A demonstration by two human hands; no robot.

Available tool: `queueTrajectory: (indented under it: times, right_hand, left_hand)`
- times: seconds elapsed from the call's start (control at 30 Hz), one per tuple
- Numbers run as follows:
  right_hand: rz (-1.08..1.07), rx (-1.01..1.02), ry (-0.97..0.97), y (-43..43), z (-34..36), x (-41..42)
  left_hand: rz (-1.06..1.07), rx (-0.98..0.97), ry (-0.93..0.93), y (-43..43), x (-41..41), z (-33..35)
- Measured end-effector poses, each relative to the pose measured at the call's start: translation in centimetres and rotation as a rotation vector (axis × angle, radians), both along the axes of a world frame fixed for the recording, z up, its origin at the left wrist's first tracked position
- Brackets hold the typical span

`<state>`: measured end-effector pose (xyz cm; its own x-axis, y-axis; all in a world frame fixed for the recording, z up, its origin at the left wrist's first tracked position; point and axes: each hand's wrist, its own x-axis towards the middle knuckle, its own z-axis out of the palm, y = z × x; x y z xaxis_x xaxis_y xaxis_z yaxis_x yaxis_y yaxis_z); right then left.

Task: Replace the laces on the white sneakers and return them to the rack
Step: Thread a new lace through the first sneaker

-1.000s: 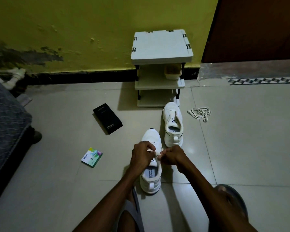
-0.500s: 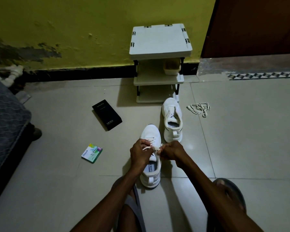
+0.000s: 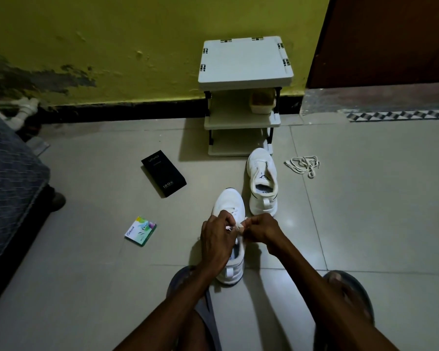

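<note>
A white sneaker stands on the floor tiles in front of me, toe pointing away. My left hand and my right hand meet over its tongue, and each pinches a part of its white lace. A second white sneaker without a lace stands just beyond, to the right. A loose bundle of off-white laces lies on the floor right of it. The white three-shelf rack stands against the yellow wall behind the sneakers.
A black phone box and a small green-white box lie on the floor to the left. A beige container sits on the rack's middle shelf. A grey mattress edge fills the far left. My sandalled feet flank the near sneaker.
Both hands have stayed over the near sneaker's lace, working it with small finger movements. The view has shifted slightly; nothing else on the floor has moved.
</note>
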<state>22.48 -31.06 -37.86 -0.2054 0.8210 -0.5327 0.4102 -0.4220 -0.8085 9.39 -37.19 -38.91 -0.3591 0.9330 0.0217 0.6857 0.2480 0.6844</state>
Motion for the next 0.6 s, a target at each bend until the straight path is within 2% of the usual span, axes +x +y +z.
queueTrajectory:
  times: [0.17, 0.23, 0.3, 0.47, 0.6]
  right_hand:
    - [0.127, 0.115, -0.068, 0.1, 0.2, -0.1]
    - [0.178, 0.157, -0.025, 0.3, 0.4, 0.1]
    - [0.177, 0.164, 0.029, 0.2, 0.5, 0.3]
    - [0.075, 0.211, -0.023, -0.4, -0.3, -0.1]
    - [0.053, 0.259, -0.083, -0.5, -0.1, -0.5]
  left_hand:
    - [0.074, -0.041, -0.163, 0.4, -0.3, 0.4]
    - [0.096, -0.079, -0.195, 0.9, -0.7, 0.6]
    - [0.089, -0.147, -0.158, 1.4, -1.0, 1.0]
    - [0.116, -0.276, -0.110, 2.3, -1.0, 2.1]
    - [-0.061, -0.283, -0.063, 2.1, -1.7, 2.1]
